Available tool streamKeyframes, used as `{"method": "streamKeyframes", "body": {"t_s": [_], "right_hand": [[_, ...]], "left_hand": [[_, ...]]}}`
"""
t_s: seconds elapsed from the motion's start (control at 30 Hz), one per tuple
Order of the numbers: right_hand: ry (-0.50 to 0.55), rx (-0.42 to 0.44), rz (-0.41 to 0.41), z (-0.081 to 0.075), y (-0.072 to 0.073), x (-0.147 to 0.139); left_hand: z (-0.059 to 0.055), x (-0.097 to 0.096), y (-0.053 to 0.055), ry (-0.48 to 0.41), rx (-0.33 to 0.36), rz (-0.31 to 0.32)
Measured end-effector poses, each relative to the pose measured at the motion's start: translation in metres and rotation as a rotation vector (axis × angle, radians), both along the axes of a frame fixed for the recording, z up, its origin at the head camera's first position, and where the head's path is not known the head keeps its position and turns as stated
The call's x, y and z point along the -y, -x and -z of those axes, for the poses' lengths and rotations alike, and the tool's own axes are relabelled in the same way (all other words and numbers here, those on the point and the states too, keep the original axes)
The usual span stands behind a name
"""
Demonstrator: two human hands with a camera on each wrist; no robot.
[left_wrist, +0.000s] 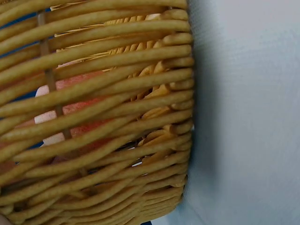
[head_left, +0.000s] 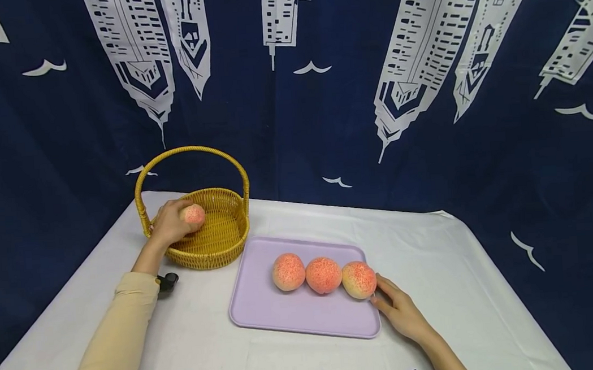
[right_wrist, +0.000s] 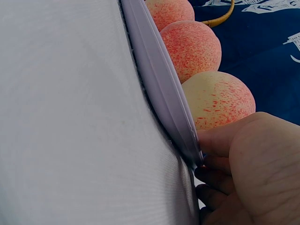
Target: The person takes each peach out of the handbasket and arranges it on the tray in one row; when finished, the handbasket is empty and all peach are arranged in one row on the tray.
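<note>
In the head view my left hand (head_left: 170,222) holds a peach (head_left: 193,214) inside the yellow wicker basket (head_left: 224,249), by its left side. Through the weave in the left wrist view, part of that peach (left_wrist: 84,96) shows pink. My right hand (head_left: 402,312) is at the right edge of the lilac tray (head_left: 304,314). Its thumb and fingers pinch the tray rim (right_wrist: 193,136) in the right wrist view, right beside the nearest peach (right_wrist: 220,101). Three peaches stand in a row on the tray: a left one (head_left: 289,272), a middle one (head_left: 324,275) and a right one (head_left: 359,280).
The basket's tall arched handle (head_left: 189,149) rises over its opening. A white cloth (head_left: 199,338) covers the table. Behind hangs a dark blue curtain (head_left: 323,121) with white building prints.
</note>
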State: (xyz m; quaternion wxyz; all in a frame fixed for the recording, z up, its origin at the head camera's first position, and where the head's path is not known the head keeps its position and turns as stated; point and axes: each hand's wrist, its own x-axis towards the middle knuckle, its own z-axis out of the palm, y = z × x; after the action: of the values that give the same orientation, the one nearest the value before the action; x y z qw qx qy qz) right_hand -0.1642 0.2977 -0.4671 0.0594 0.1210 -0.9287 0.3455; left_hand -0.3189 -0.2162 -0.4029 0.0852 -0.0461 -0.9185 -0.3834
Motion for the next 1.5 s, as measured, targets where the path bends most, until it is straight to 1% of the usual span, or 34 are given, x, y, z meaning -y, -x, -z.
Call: {"method": "streamKeyframes", "body": {"t_s": [0.33,0.57,0.77,1.0,1.17,1.27,1.4,1.5], "right_hand": [[-0.003,-0.002,0.001,0.000,0.000,-0.001],[0.005,0.012,0.000,0.001,0.000,-0.001],[0.008,0.007,0.006,-0.001,-0.001,0.000],[0.011,0.011,0.004,-0.001,-0.001,0.001],[0.010,0.014,0.009,0.001,-0.001,0.000],[0.004,0.012,0.010,0.002,-0.001,0.000],[0.012,0.005,0.004,0.000,-0.002,0.001],[0.014,0.004,0.002,-0.002,-0.001,0.001]], "left_hand": [[0.001,-0.004,-0.001,0.016,0.003,-0.014],[0.002,-0.005,-0.002,0.057,-0.019,-0.022],[0.003,-0.007,-0.002,0.072,-0.035,-0.047],[0.002,-0.007,-0.006,0.107,-0.027,-0.064],[-0.001,-0.007,-0.007,0.071,0.000,-0.087],[-0.001,-0.006,-0.008,0.043,-0.003,-0.100],[-0.002,-0.008,-0.010,0.000,-0.042,-0.115],[-0.008,-0.014,-0.015,-0.038,-0.057,-0.109]]}}
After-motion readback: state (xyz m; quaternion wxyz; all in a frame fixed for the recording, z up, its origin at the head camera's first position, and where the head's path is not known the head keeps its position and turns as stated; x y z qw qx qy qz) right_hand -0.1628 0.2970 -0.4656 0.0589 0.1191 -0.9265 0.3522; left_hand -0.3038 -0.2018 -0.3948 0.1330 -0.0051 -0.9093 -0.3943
